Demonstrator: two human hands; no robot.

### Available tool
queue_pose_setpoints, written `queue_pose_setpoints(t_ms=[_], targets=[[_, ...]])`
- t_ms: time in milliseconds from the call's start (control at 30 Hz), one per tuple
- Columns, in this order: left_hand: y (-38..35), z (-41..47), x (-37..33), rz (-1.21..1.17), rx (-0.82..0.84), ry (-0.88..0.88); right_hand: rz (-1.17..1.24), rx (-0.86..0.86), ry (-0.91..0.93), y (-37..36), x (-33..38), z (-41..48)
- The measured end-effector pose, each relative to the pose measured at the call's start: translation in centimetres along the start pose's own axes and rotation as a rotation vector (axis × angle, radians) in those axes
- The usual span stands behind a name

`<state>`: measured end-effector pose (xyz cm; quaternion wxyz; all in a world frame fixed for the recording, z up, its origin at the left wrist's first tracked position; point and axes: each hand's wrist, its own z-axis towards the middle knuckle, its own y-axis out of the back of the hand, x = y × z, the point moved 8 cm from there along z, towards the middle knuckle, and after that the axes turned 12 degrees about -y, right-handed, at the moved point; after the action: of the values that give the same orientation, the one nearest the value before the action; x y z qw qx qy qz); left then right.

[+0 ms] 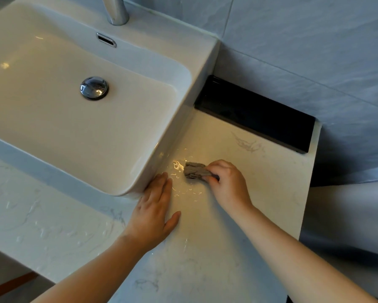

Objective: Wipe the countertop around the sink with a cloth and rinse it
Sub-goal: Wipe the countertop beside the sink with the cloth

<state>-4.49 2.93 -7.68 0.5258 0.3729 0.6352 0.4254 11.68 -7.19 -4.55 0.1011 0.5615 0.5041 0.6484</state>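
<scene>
A small grey-brown cloth (pixel 194 170) lies bunched on the white marble countertop (pixel 260 182), just right of the sink's front right corner. My right hand (pixel 227 184) grips the cloth's right end with curled fingers. My left hand (pixel 155 211) lies flat on the countertop, fingers straight, its fingertips against the outer wall of the white sink (pixel 157 149). Water droplets glint on the counter between the two hands. The sink basin holds a chrome drain plug (pixel 94 87).
A chrome faucet base (pixel 115 9) stands behind the basin. A black rectangular tray (pixel 255 112) sits at the back of the counter against the grey tiled wall (pixel 315 51). The counter's right edge (pixel 306 204) drops off. More water streaks lie on the counter at the left front.
</scene>
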Motion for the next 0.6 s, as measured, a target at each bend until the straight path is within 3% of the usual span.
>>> queue_pose_setpoints(t_ms=[133, 400, 600], targets=[[0.0, 0.0, -0.1, 0.004, 0.01, -0.006, 0.073, -0.086, -0.043, 3.2, 0.2, 3.2], [-0.4, 0.0, -0.1, 0.032, 0.036, -0.032, -0.146, -0.189, -0.019, 2.6, 1.4, 12.2], [-0.6, -0.1, -0.1, 0.033, 0.041, -0.037, -0.064, -0.21, -0.081, 0.5, 1.1, 10.9]])
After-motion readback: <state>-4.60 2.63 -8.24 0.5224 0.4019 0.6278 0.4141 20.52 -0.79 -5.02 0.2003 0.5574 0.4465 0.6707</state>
